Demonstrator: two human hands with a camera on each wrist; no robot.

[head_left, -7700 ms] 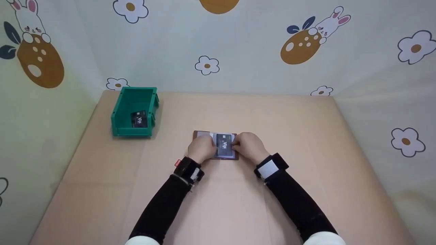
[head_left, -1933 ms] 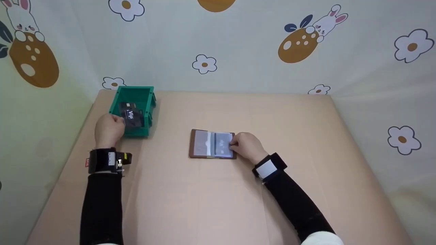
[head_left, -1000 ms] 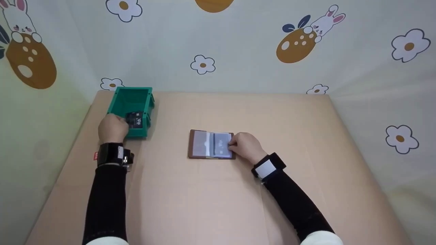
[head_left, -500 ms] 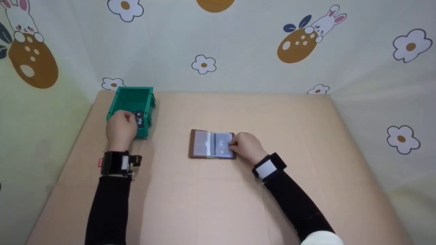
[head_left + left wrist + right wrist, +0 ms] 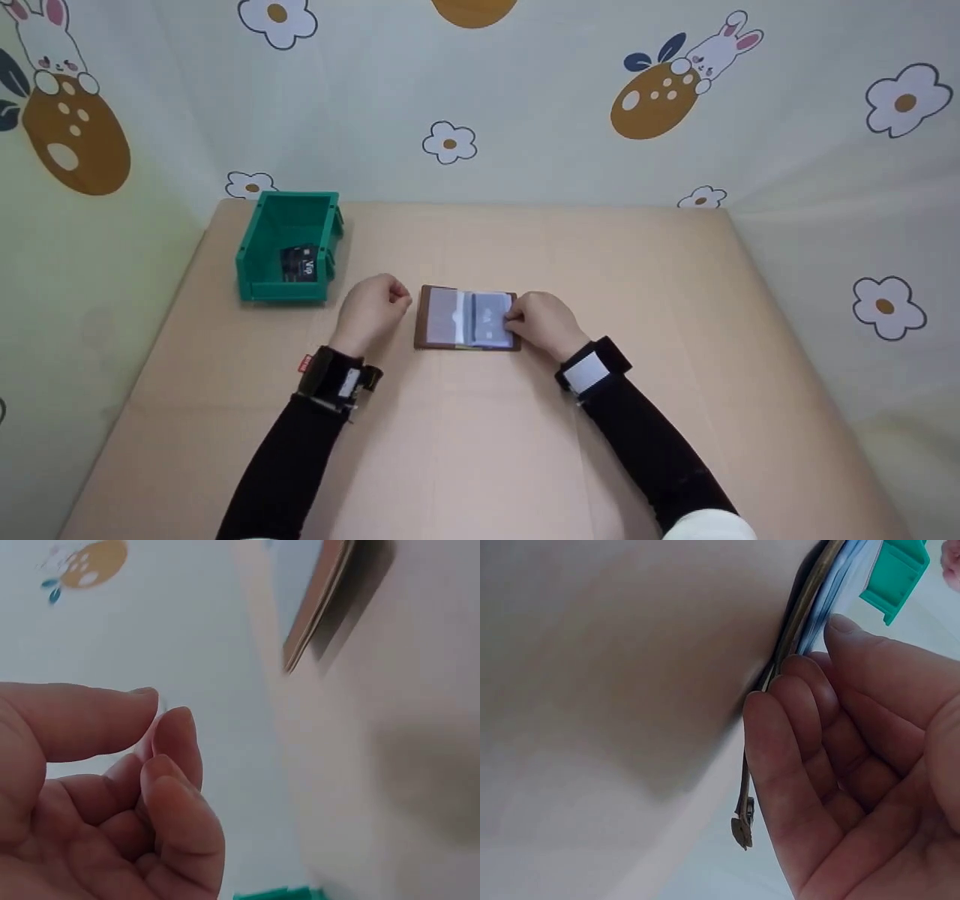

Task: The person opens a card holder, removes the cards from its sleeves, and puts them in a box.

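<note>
A brown card holder [image 5: 422, 319] lies open on the table, showing clear plastic sleeves [image 5: 491, 319]. My right hand [image 5: 551, 324] pinches its right edge. In the right wrist view, thumb and fingers are on the sleeves and brown cover [image 5: 810, 596] there. Just left of the holder is my left hand [image 5: 371, 311], loosely curled with nothing in it. In the left wrist view, that hand [image 5: 150, 772] has its thumb close to the index fingertip, and the holder's brown corner [image 5: 307, 619] appears beyond.
At the back left of the table [image 5: 637, 270] stands a green bin [image 5: 283, 291]. Black cards [image 5: 300, 264] marked "Vip" lie inside it. Patterned fabric walls [image 5: 547, 97] enclose the table at the back and on both sides.
Earlier, a black VIP card showed in the holder; then my left hand was at the bin with a card. Now it has come back right to the holder without one. The right hand stays put.
</note>
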